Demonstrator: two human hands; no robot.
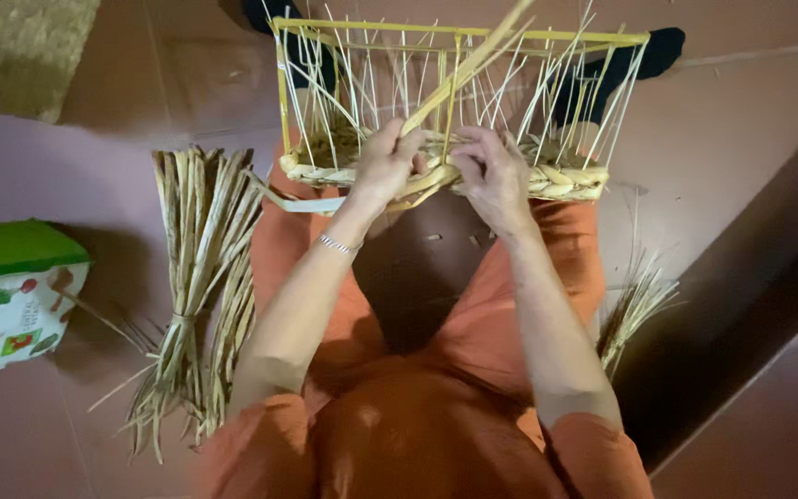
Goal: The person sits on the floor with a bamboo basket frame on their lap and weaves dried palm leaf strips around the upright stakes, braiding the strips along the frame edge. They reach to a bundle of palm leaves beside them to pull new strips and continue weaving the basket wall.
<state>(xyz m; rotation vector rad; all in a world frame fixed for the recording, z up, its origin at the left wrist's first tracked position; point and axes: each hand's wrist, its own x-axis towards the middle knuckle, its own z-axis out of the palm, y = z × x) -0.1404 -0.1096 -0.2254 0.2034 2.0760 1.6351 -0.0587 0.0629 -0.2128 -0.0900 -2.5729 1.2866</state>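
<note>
Head view, looking down over my lap. My left hand (382, 166) is clenched around a flat straw strand (464, 69) that rises diagonally up and away to the right from the fist. My right hand (493, 176), just beside the left, pinches the woven band (565, 180) of braided straw with curled fingers. That band runs along the near edge of the yellow wire frame (459, 32), which stands directly beyond both hands, its thin upright stakes (353, 83) fanning upward between band and top rail. A thin bracelet (337, 244) circles my left wrist. Below the hands lies my orange garment (436, 434). Left of my left forearm, a tied bundle of dried straw (200, 277) rests on the floor; farther left sits a green-lidded box (11, 296) printed with vegetables. Right of my right forearm lies a smaller straw bundle (634, 310).
</note>
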